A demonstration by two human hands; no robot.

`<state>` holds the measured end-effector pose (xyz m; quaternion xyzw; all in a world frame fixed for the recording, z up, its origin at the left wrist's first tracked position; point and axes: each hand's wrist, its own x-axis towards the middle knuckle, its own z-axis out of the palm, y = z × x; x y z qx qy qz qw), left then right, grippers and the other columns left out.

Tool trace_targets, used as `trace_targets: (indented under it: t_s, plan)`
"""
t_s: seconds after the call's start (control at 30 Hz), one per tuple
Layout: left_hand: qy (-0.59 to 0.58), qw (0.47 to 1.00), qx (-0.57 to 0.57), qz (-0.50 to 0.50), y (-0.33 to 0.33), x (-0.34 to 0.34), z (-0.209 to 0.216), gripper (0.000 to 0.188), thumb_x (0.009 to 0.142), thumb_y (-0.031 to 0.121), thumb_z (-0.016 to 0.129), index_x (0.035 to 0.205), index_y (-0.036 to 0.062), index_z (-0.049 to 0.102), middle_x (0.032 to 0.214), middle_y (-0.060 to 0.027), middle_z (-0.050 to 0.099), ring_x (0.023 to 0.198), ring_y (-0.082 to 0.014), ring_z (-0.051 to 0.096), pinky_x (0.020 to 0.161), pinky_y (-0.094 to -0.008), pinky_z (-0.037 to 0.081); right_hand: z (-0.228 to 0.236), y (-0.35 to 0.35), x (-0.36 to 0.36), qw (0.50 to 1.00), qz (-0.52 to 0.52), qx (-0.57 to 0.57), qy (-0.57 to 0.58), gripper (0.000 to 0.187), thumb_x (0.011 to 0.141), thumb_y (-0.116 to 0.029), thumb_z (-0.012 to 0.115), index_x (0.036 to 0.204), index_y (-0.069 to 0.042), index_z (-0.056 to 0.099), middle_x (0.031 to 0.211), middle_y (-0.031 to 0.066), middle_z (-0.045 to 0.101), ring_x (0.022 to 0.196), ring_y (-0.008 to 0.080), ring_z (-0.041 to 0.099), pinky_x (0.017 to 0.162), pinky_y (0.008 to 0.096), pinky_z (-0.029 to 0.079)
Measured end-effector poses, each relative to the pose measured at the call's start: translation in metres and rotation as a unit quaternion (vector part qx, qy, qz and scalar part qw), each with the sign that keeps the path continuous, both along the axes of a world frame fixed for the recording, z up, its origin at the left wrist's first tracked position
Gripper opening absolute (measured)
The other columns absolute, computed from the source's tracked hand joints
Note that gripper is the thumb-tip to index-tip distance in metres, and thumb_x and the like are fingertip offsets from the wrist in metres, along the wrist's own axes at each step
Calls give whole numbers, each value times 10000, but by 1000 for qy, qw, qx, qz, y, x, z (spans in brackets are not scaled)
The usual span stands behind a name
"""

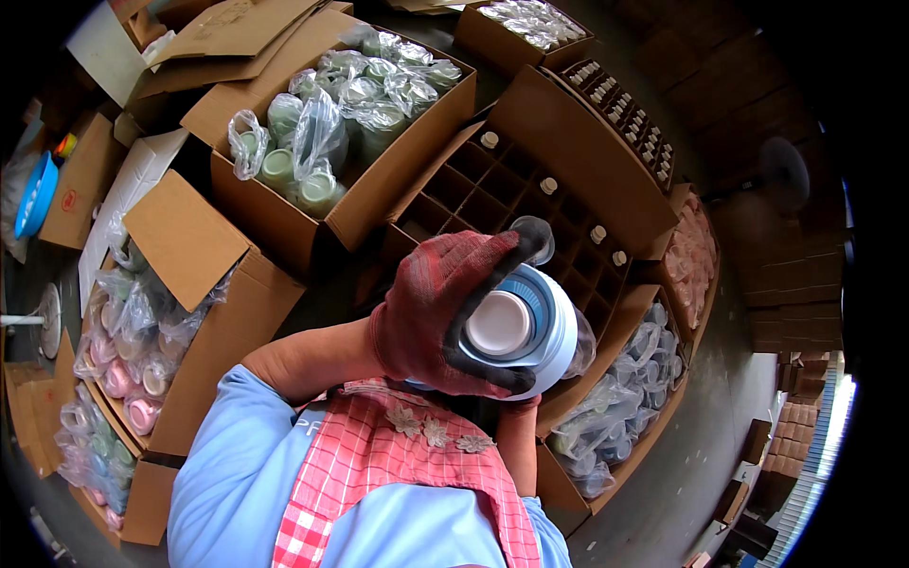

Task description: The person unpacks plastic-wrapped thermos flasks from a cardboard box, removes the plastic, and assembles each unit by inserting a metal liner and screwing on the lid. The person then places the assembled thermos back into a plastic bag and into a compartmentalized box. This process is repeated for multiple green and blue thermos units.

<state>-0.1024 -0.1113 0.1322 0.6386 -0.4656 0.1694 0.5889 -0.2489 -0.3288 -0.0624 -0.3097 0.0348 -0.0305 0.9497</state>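
My left hand point(440, 317), in a red glove with dark grey fingers, is closed around a light blue round plastic container point(559, 327), close to my chest. Its ribbed inner ring surrounds a round white cap point(498, 323). The thumb and fingers span its near and far sides. Clear plastic shows by the upper fingertip and at the container's right side. My right wrist point(520, 409) comes up under the container, with a bit of red glove showing. The right fingers are hidden behind it. Just beyond lies a divided carton point(454, 180) with several white-capped bottles in its cells.
An open carton point(284, 222) of bagged green bottles stands at the far left. Cartons with pink bagged items point(142, 379) lie to my left. On the right are a carton of clear-wrapped grey items point(620, 398) and pink bags point(688, 251). A blue basin point(36, 196) sits far left.
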Motion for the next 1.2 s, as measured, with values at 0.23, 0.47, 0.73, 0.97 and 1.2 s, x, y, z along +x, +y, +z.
trace_targets:
  t_s: [0.23, 0.47, 0.73, 0.97, 1.2]
  plan:
    - [-19, 1000, 15, 17, -4, -2, -5, 999, 562, 543, 776, 1275, -41, 392, 977, -189, 571, 842, -356, 577, 785, -422, 442, -1, 6, 1, 1000, 4, 9, 18, 580, 861, -316, 515, 1346, -39, 357, 1303, 118, 464, 1165, 257, 471, 972, 401, 389]
    - [13, 999, 9, -31, 5, 12, -10, 1015, 592, 528, 775, 1311, -54, 357, 1094, -215, 555, 937, -348, 582, 843, -386, 443, 4, 8, 8, 999, -15, -10, 33, 564, 860, -279, 520, 1349, -50, 359, 1299, 129, 468, 1155, 262, 482, 962, 403, 403]
    - [352, 933, 66, -21, 29, 38, -63, 656, 615, 182, 780, 1181, 3, 501, 1072, -110, 577, 988, -202, 567, 858, -307, 454, 47, 3, 21, 958, -146, -234, 83, 606, 764, -135, 626, 1312, -9, 400, 1226, 109, 524, 1082, 210, 527, 937, 340, 415]
    - [517, 846, -109, -69, 42, 48, -130, 364, 841, 214, 448, 1094, -27, 550, 1042, -110, 592, 968, -197, 558, 871, -285, 425, 65, 19, 49, 787, -169, -586, -97, 688, 659, 5, 728, 1283, -23, 441, 1198, 119, 560, 1100, 196, 528, 950, 315, 394]
    - [435, 892, -119, -46, 53, 50, -158, 582, 828, 420, 415, 1151, -52, 521, 1086, -147, 590, 1042, -241, 540, 924, -347, 400, 56, 42, 49, 809, -147, -569, -15, 667, 633, -87, 774, 1236, -73, 489, 1133, 154, 590, 1024, 299, 592, 874, 327, 467]
